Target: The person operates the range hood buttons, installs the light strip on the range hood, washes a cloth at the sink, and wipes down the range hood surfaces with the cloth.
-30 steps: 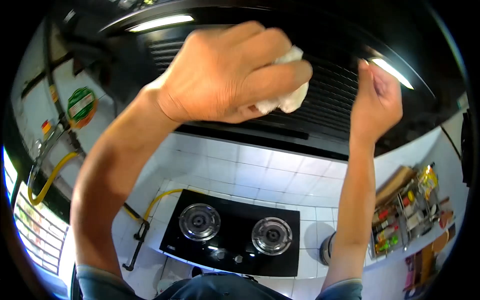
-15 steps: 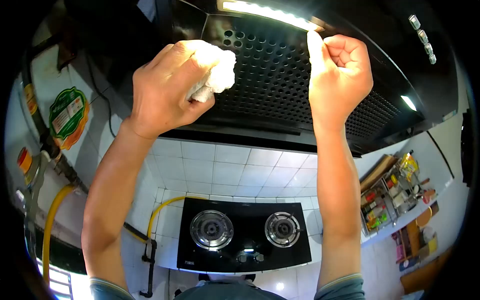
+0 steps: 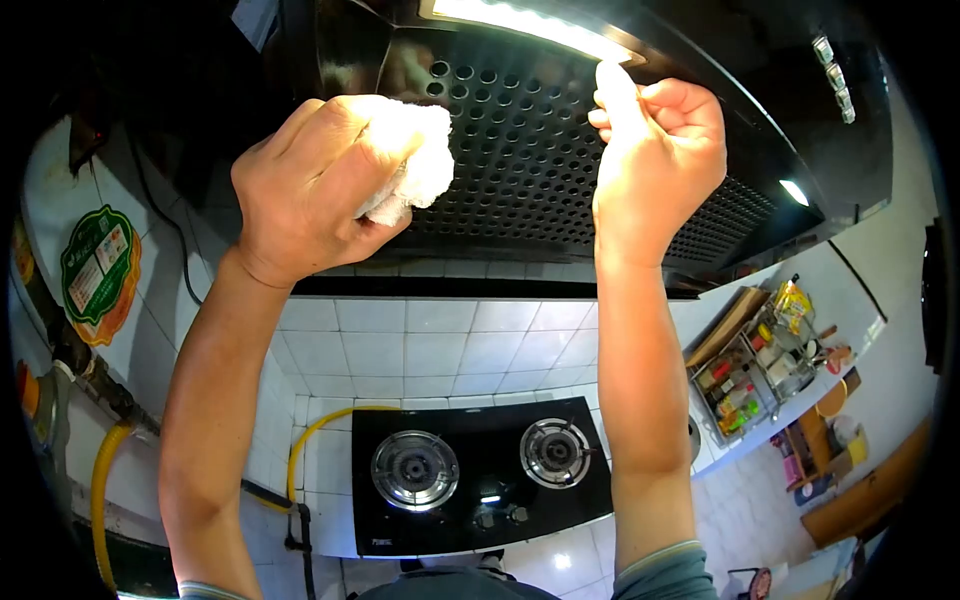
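Observation:
A crumpled white cloth [image 3: 425, 160] is gripped in my left hand [image 3: 315, 190], raised beside the perforated underside of a black range hood [image 3: 530, 140]. My right hand [image 3: 660, 160] is up at the hood too, just under the right end of its lit light strip [image 3: 530, 25]. Its thumb points up and its other fingers are curled; whether they pinch anything is too small to tell. Both arms reach up above the black two-burner gas stove [image 3: 480, 500].
A yellow hose [image 3: 103, 500] and dark pipe run along the left wall, near a green and orange sticker [image 3: 100, 275]. At the right stands a rack [image 3: 735, 395] of bottles and packets. White tiles [image 3: 435, 350] line the wall behind the stove.
The view has swung, showing the hood's round holes and buttons. My left hand, with the cloth, sits farther left in view. My right hand stays near the hood, its fingers curled.

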Demonstrator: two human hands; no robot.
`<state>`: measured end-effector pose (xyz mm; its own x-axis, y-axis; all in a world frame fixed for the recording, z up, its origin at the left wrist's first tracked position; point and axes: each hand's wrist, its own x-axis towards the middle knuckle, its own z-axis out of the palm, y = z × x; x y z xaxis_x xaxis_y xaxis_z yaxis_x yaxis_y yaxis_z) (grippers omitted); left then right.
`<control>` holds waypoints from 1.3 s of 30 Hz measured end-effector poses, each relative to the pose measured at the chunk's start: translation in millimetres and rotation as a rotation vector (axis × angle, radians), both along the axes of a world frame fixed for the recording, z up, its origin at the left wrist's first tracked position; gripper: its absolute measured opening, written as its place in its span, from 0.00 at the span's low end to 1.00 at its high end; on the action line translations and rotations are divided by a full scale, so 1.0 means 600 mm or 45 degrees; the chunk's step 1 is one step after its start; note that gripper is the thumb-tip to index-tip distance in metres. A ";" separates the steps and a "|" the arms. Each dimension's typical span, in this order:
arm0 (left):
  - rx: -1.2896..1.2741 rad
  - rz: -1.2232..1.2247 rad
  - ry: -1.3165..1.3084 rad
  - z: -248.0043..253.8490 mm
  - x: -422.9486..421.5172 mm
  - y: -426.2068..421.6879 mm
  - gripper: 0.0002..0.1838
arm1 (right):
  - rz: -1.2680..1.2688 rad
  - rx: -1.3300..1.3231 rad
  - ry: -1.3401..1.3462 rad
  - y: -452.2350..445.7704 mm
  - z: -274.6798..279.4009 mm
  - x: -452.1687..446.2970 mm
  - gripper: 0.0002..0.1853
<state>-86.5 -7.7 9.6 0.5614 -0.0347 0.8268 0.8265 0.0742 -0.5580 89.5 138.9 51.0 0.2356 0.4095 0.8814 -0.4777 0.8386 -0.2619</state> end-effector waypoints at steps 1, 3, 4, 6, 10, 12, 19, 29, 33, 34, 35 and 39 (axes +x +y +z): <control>-0.008 0.018 -0.003 0.000 0.002 -0.001 0.21 | 0.095 -0.011 0.014 -0.006 0.002 -0.001 0.13; -0.025 0.008 0.000 0.000 -0.002 -0.001 0.21 | 0.211 -0.046 0.038 -0.014 0.001 -0.007 0.13; -0.043 0.006 0.001 0.000 -0.004 -0.001 0.21 | 0.290 -0.056 0.059 -0.015 0.001 -0.011 0.13; -0.040 -0.009 -0.002 0.001 0.001 0.000 0.21 | 0.354 -0.105 0.018 -0.015 0.001 -0.006 0.13; -0.043 0.011 -0.028 -0.001 0.002 -0.002 0.20 | 0.431 -0.193 0.022 -0.025 0.007 -0.006 0.14; -0.030 -0.019 -0.008 0.003 0.007 0.001 0.20 | 0.465 -0.165 0.055 -0.031 0.006 -0.015 0.15; -0.023 0.009 -0.039 -0.001 0.005 0.001 0.19 | 0.363 -0.032 0.058 -0.037 -0.005 -0.064 0.16; 0.000 -0.057 -0.070 -0.001 0.005 0.001 0.20 | 0.200 -0.057 -0.008 -0.083 -0.002 -0.091 0.15; 0.027 -0.032 -0.084 -0.003 0.008 0.003 0.21 | 0.090 -0.006 0.022 -0.074 -0.005 -0.096 0.16; 0.024 -0.033 -0.083 -0.005 0.010 0.000 0.21 | 0.021 0.046 0.036 -0.073 -0.006 -0.106 0.16; 0.024 0.007 -0.111 -0.005 0.012 -0.002 0.21 | -0.052 0.109 0.046 -0.082 -0.003 -0.119 0.16; -0.007 0.004 -0.127 -0.005 0.012 -0.005 0.21 | -0.034 0.110 0.047 -0.098 -0.003 -0.110 0.17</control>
<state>-79.5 -10.9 6.8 0.4761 -0.0285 0.8789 0.8779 0.0739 -0.4731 23.7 80.3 49.2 0.2781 0.3253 0.9038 -0.4631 0.8698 -0.1705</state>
